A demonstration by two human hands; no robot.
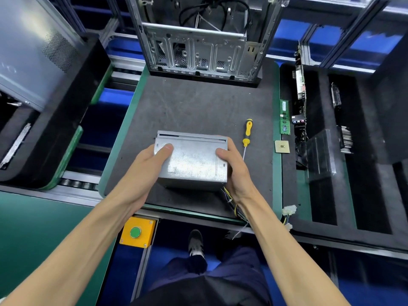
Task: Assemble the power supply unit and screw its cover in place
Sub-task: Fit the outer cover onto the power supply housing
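The power supply unit (193,161), a grey metal box, sits at the near middle of the dark mat (198,107). My left hand (150,164) grips its left side with the thumb on top. My right hand (234,168) holds its right side the same way. A bundle of coloured wires (231,202) trails from the box's near right corner under my right wrist to white connectors (289,210). A yellow-handled screwdriver (247,134) lies on the mat just right of the box. No screws can be made out.
An open metal computer case (198,40) stands at the mat's far edge. A RAM stick (285,117) and a CPU chip (282,147) lie at the right edge. Black foam trays (331,151) with parts are at right, another case (33,51) at left, a green button box (136,232) nearby.
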